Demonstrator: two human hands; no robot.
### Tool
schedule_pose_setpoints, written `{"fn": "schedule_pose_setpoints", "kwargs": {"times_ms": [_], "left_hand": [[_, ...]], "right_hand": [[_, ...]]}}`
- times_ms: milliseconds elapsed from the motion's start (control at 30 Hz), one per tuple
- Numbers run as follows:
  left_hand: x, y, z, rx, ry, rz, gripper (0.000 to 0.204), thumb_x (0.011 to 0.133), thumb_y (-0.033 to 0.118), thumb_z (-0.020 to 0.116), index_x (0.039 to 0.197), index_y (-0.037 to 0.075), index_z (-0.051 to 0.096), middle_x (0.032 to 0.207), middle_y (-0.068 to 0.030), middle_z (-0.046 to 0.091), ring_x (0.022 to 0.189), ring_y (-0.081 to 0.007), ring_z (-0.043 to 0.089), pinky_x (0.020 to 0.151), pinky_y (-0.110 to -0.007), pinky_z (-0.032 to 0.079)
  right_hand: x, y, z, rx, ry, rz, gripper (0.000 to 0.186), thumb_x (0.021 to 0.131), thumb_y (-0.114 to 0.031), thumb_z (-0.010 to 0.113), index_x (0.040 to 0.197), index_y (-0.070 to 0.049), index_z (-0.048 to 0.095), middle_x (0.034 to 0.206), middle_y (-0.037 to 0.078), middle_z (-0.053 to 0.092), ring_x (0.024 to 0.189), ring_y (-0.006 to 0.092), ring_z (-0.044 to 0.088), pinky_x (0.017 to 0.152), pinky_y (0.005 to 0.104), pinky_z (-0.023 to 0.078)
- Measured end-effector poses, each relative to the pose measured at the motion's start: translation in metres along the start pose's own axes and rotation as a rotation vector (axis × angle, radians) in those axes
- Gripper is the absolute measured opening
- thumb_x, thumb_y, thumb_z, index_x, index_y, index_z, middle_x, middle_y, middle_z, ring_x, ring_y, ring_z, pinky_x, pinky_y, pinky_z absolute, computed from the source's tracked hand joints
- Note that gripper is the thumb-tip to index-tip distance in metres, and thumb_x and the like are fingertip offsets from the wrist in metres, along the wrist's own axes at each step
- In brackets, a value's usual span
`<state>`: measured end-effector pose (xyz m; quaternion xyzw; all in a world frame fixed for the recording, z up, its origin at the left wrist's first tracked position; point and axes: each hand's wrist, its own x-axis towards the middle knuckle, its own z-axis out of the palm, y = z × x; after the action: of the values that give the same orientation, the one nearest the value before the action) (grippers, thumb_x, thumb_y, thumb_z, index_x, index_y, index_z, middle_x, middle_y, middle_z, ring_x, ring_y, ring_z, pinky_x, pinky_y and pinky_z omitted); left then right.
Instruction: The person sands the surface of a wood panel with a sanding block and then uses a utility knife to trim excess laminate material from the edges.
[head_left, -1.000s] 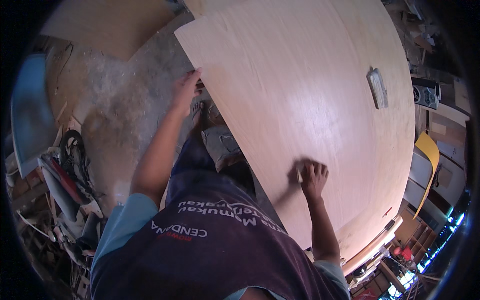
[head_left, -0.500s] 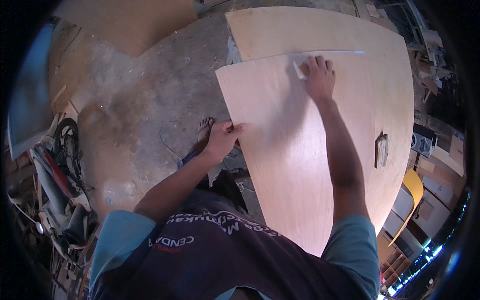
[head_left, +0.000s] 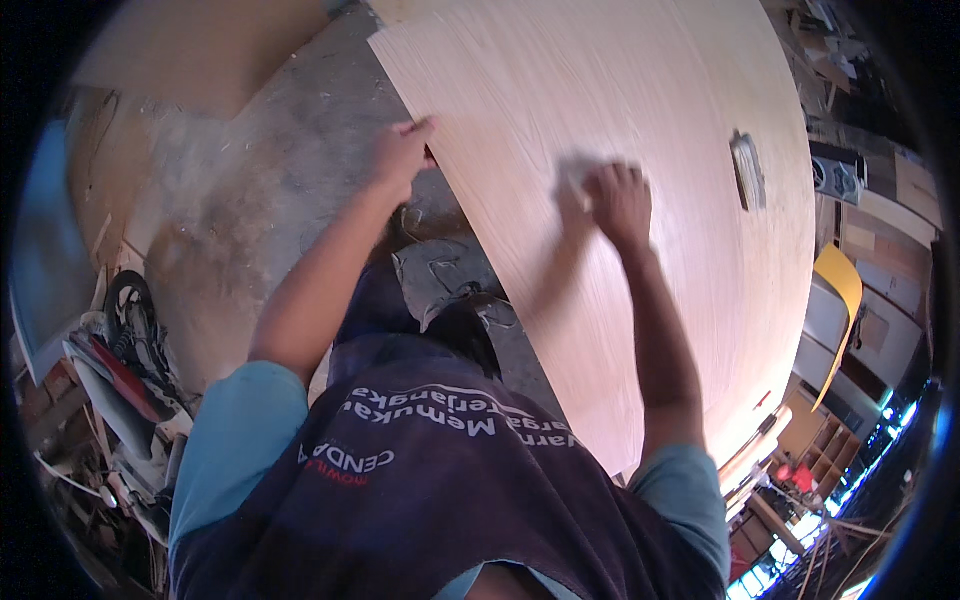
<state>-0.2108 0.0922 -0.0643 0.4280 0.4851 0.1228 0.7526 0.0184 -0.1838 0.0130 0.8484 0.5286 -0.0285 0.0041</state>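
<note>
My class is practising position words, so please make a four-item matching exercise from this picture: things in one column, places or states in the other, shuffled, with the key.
Column one
1. Left hand
2. Right hand
3. Block
4. Yellow sheet

Column two
A. Between the right hand and the yellow sheet, with no hand on it
B. Bent, toward the picture's right side
C. Over the face of the board, away from its edges
D. At the board's left edge

Right pairs: 1-D, 2-C, 3-A, 4-B
</note>
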Motion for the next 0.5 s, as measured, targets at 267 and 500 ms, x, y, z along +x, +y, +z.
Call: {"fn": "schedule_pose_setpoints", "kwargs": {"times_ms": [267, 500], "left_hand": [[-0.004, 0.01, 0.011, 0.006, 0.074, 0.009, 0.031, 0.103, 0.026, 0.071, 0.119, -0.001, 0.073, 0.104, -0.0082, 0.075, 0.086, -0.0183, 0.073, 0.076, -0.037, 0.063], [0.001, 0.003, -0.004, -0.033, 0.001, -0.053, 0.033, 0.102, 0.031, 0.073, 0.116, 0.001, 0.075, 0.101, -0.0054, 0.076, 0.087, -0.0171, 0.073, 0.075, -0.037, 0.061]], "right_hand": [[-0.34, -0.018, -0.002, 0.108, -0.038, 0.134, 0.028, 0.083, -0.018, 0.074, 0.11, -0.013, 0.066, 0.114, 0.012, 0.063, 0.11, 0.0387, 0.056, 0.094, 0.0534, 0.045], [-0.149, -0.042, 0.001, 0.098, -0.012, 0.015, 0.024, 0.078, -0.021, 0.075, 0.1, -0.015, 0.066, 0.106, 0.008, 0.062, 0.103, 0.0339, 0.057, 0.083, 0.0488, 0.046]]}}
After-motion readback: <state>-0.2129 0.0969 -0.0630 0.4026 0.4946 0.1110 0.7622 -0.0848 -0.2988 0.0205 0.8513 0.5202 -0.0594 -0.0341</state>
